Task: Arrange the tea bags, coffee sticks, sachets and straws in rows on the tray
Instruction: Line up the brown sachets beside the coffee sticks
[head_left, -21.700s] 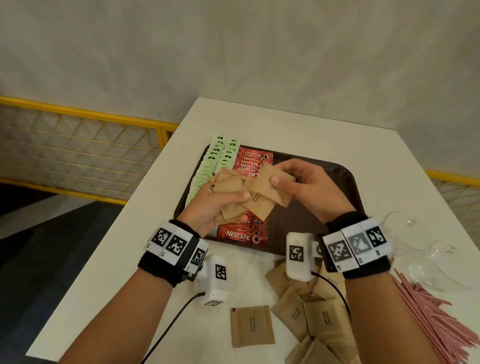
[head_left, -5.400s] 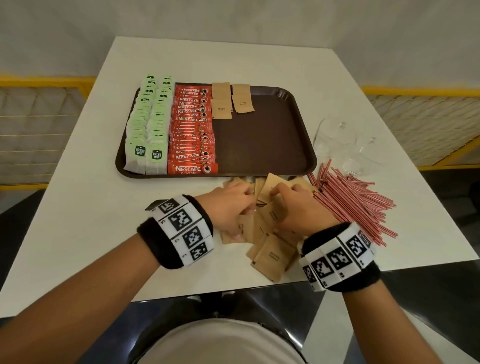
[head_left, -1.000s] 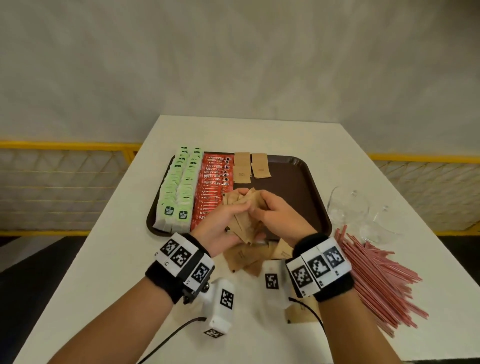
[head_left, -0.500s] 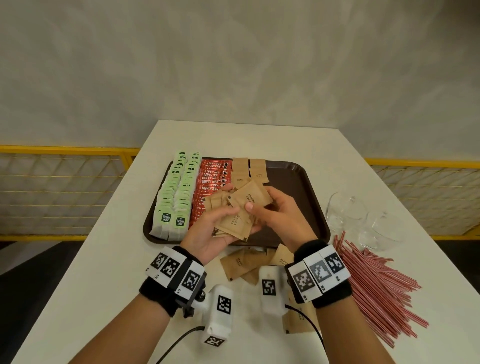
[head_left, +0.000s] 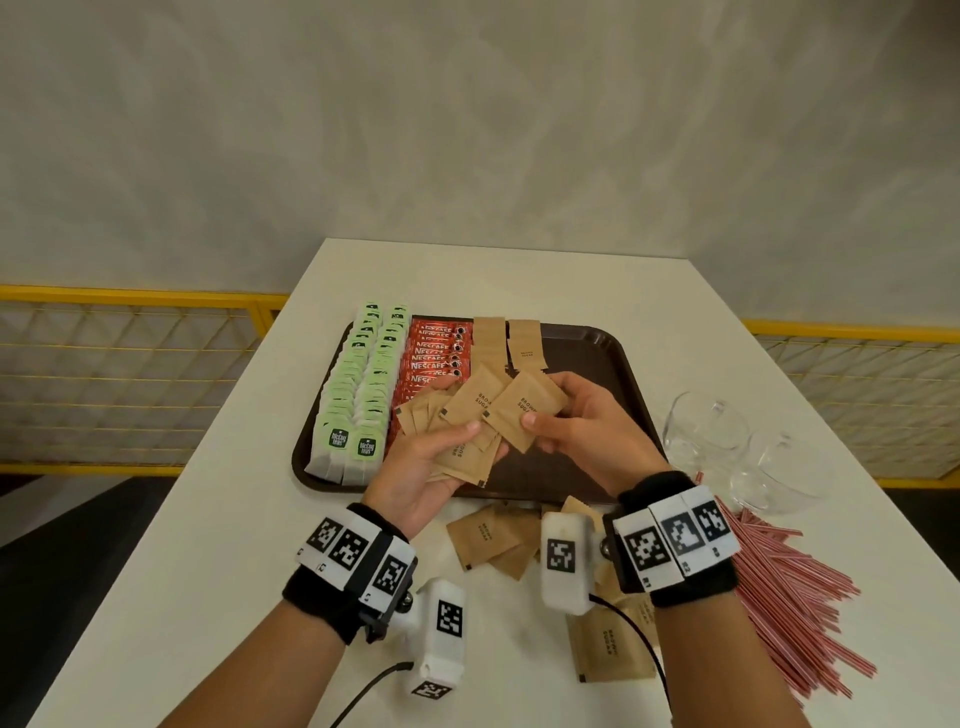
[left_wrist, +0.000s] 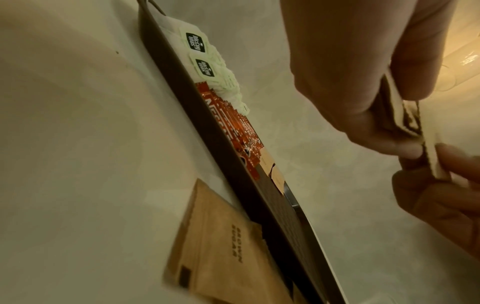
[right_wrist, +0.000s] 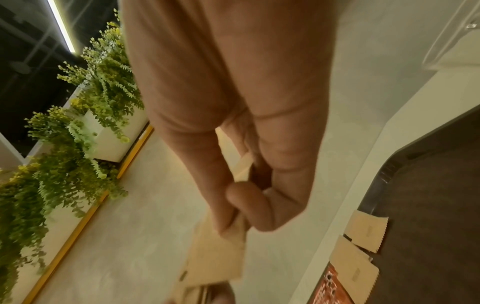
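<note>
The person's left hand (head_left: 426, 467) is cradling a fanned stack of brown sugar sachets (head_left: 457, 431) above the near part of the brown tray (head_left: 618, 374), its thumb pressing on top and its fingers curling beneath; the right hand (head_left: 582, 431) is pinching a single sachet (head_left: 524, 410) by its lower edge between thumb and fingers, holding it just beside the stack and overlapping it; on the tray, two rows of green tea bags (head_left: 358, 384) are lying along the left edge, a row of red coffee sticks (head_left: 436, 348) is sitting just beside them, and two short columns of placed sachets (head_left: 506, 343) are lying at the far end next to the sticks; loose sachets (head_left: 493, 535) are lying on the white table (head_left: 208, 571) near the tray's front rim, and one more (head_left: 608, 644) is lying nearer the person; a heap of red straws (head_left: 789, 603) is lying on the table to the right, with two clear glass cups (head_left: 737, 447) beyond it.
</note>
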